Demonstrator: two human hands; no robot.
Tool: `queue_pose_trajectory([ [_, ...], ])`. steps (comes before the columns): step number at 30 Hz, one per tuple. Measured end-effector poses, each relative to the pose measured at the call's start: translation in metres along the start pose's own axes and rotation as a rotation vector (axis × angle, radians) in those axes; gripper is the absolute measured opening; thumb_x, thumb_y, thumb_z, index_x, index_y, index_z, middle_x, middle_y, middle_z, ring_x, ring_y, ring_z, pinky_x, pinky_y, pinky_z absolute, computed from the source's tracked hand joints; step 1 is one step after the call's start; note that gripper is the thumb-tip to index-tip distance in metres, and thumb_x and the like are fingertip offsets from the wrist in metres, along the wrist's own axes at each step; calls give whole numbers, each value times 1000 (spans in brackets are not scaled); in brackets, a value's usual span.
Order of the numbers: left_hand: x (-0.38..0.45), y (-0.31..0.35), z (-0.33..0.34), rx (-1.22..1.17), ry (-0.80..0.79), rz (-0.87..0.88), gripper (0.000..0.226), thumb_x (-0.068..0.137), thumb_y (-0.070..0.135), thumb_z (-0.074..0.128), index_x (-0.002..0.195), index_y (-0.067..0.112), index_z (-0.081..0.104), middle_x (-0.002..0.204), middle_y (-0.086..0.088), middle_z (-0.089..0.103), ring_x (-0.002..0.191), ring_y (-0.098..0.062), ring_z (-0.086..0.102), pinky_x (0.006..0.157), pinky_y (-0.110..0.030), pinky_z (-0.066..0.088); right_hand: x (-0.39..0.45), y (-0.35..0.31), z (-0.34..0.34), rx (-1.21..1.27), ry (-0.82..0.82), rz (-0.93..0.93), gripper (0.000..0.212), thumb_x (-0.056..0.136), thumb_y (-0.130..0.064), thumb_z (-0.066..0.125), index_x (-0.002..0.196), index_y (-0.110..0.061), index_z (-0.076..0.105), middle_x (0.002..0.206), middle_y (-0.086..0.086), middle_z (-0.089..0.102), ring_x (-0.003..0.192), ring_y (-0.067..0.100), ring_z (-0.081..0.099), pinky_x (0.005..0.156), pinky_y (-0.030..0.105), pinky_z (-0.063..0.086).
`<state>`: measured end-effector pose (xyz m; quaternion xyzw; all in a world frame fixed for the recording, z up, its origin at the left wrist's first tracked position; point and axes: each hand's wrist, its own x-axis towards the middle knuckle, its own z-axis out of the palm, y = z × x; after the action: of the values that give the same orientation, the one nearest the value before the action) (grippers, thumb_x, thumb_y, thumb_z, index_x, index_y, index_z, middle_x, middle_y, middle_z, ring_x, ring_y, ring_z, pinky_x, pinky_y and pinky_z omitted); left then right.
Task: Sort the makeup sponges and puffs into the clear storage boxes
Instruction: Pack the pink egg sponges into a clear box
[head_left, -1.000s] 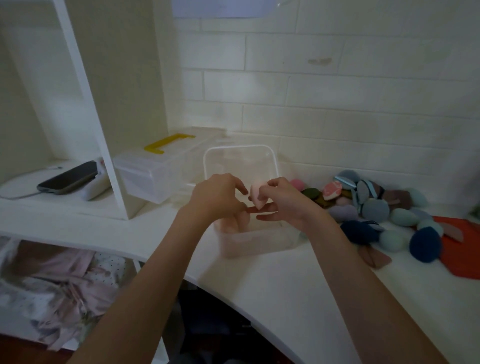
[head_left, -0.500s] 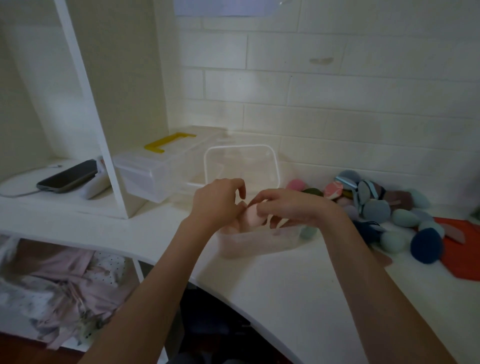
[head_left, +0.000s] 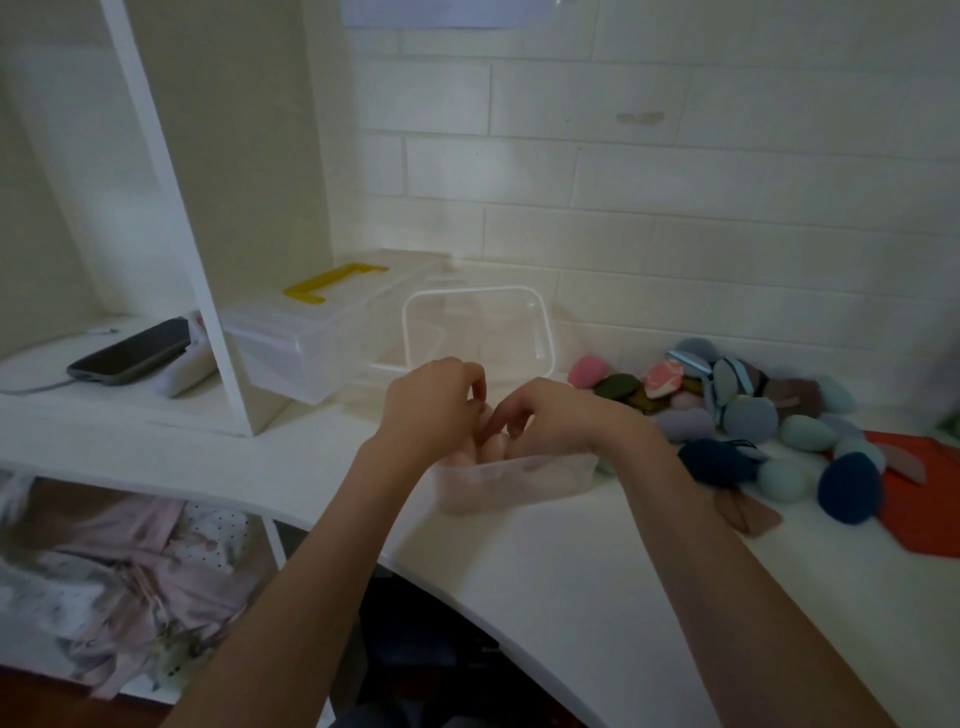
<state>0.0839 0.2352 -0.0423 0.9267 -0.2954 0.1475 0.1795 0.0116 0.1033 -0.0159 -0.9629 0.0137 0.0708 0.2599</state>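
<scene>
We judge we are seating a pale pink sponge (head_left: 493, 448) in the clear box (head_left: 519, 480), left hand (head_left: 434, 402) and right hand (head_left: 550, 415) curled over it, grip unclear; next, reach the pile (head_left: 753, 415) right of the box.

Fingertips of both hands and perhaps pink sponges (head_left: 491, 451), hidden inside the clear box (head_left: 514, 480).
</scene>
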Motion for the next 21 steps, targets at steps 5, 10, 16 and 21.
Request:
queue_pose_trajectory([
  [5, -1, 0, 0, -6, 1, -2, 11, 88, 27, 56, 95, 27, 64, 93, 5, 55, 89, -17, 56, 66, -28, 36, 4, 0, 8, 56, 102, -11, 22, 81, -24, 63, 102, -22, 68, 91, -3, 67, 68, 5, 56, 57, 15, 41],
  [10, -1, -1, 2, -102, 79, -25, 14, 92, 26, 50, 96, 23, 63, 92, 4, 56, 80, -15, 52, 65, -28, 39, 4, 2, 6, 193, 105, -24, 23, 77, -7, 65, 99, -14, 60, 99, 6, 68, 73, 15, 62, 67, 26, 53],
  [16, -5, 10, -8, -961, 77, -56, 21, 79, 19, 43, 92, 20, 60, 92, 0, 52, 80, -7, 51, 66, -15, 41, 5, 7, 3, 168, 38, 40, 17, 78, -17, 70, 91, -21, 60, 99, -1, 68, 83, 15, 64, 69, 25, 51],
  [21, -5, 4, -5, -792, -177, 29, 28, 80, 13, 55, 107, 20, 50, 115, -4, 49, 89, -1, 50, 69, -9, 40, 10, 19, 2, 531, -6, 101, 29, 76, -9, 65, 103, -14, 55, 94, 14, 73, 90, 26, 71, 91, 47, 53],
])
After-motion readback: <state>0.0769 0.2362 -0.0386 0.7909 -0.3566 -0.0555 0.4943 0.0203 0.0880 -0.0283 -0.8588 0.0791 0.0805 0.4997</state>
